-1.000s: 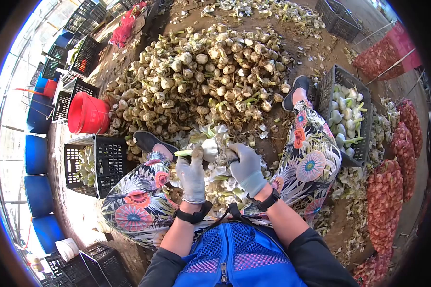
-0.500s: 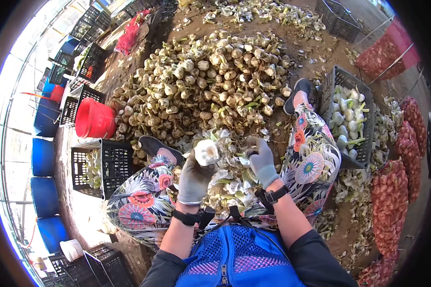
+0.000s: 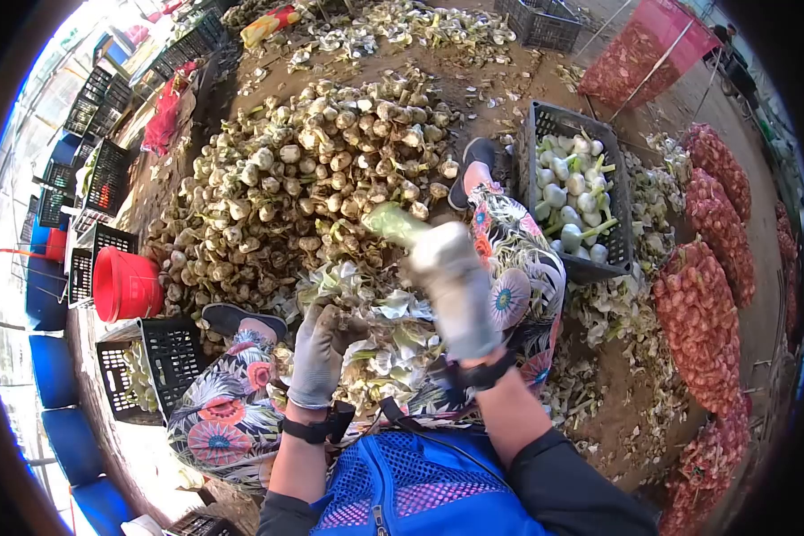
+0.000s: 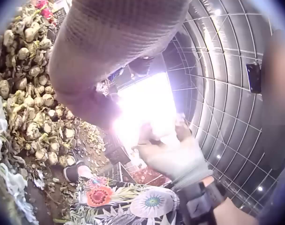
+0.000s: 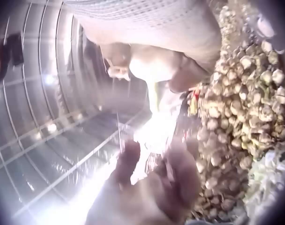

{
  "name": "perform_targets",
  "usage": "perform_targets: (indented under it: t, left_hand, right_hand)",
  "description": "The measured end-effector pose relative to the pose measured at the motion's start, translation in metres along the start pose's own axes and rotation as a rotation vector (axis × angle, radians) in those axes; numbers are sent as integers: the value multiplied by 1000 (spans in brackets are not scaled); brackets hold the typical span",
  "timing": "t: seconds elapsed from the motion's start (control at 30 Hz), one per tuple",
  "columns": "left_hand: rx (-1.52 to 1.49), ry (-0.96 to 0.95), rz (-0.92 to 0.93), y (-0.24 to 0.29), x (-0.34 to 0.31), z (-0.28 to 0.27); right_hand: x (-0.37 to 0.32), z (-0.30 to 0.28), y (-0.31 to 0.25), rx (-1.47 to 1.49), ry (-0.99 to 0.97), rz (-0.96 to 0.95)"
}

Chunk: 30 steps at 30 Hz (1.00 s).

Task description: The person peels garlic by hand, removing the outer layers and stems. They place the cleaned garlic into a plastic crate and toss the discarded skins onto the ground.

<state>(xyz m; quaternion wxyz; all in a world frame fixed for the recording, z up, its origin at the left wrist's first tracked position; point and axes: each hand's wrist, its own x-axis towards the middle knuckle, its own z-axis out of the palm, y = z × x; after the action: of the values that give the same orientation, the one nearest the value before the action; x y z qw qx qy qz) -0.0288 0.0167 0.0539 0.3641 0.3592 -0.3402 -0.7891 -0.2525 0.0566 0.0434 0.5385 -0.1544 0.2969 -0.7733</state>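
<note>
My gloved right hand (image 3: 463, 299), blurred by motion, holds a white garlic bulb (image 3: 442, 239) above the right knee. Its green stem (image 3: 391, 221) points away toward the pile. In the right wrist view the fingers curl round the bulb (image 5: 152, 65), with the stem hanging below it. My gloved left hand (image 3: 318, 351) is over the loose peelings (image 3: 389, 353) between the legs. Its fingers are loosely bent and hold nothing, and the right wrist view shows thumb and fingers apart. Strong glare washes out part of both wrist views.
A large pile of unpeeled garlic (image 3: 304, 188) lies ahead. At the right is a black crate (image 3: 623, 228) of cleaned bulbs, with filled red net sacks (image 3: 699, 313) beyond it. A red bucket (image 3: 127, 284) and another black crate (image 3: 171, 357) stand at the left.
The bulb has passed from my left hand to my right, which has swung forward with it. The left hand has drawn a little down and left. The head view has turned right.
</note>
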Motion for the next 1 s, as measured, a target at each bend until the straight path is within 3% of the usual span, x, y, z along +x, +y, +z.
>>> perform_targets:
  t: [0.03, 0.1, 0.17, 0.2, 0.23, 0.3, 0.37, 0.43, 0.5, 0.57, 0.63, 0.67, 0.77, 0.9, 1.0]
  left_hand:
    - [16, -3, -2, -4, 3, -5]
    - [98, 29, 4, -12, 6, -9]
    - [276, 97, 17, -17, 11, -10]
    - [249, 84, 39, -8, 7, 10]
    - [409, 96, 3, -12, 9, 8]
    - [576, -24, 28, -18, 8, 2]
    - [415, 15, 59, -30, 14, -12]
    - [686, 197, -88, -9, 13, -25]
    - [431, 314, -97, -31, 18, -66]
    - [182, 392, -68, -36, 22, -80]
    - [139, 378, -119, -40, 30, -88]
    - [109, 354, -165, -42, 33, -91]
    - [123, 361, -158, -51, 41, -86]
    - [231, 411, -260, -54, 50, -92]
    - [215, 423, -242, -47, 50, -91]
  right_hand:
    - [5, 0, -26, 183, 29, -137]
    - [4, -3, -54, 404, 226, -237]
    - [1, -15, -46, 418, 250, -171]
    - [-4, -12, -28, 319, 157, -35]
    - [-9, -8, -6, 225, 60, 111]
    - [-23, 24, 36, -244, 99, 335]
    - [-20, 32, 77, -266, 109, 390]
    - [5, 26, 89, -361, 168, 348]
    - [47, 2, 94, -563, 184, 438]
    - [91, -46, 120, -861, 319, 394]
    - [125, -83, 143, -1240, 206, 181]
    - [142, -95, 154, -1448, 75, -56]
    - [188, -71, 166, -1884, -193, 65]
    - [223, -59, 193, -2353, -355, 380]
    - [231, -67, 197, -2352, -293, 422]
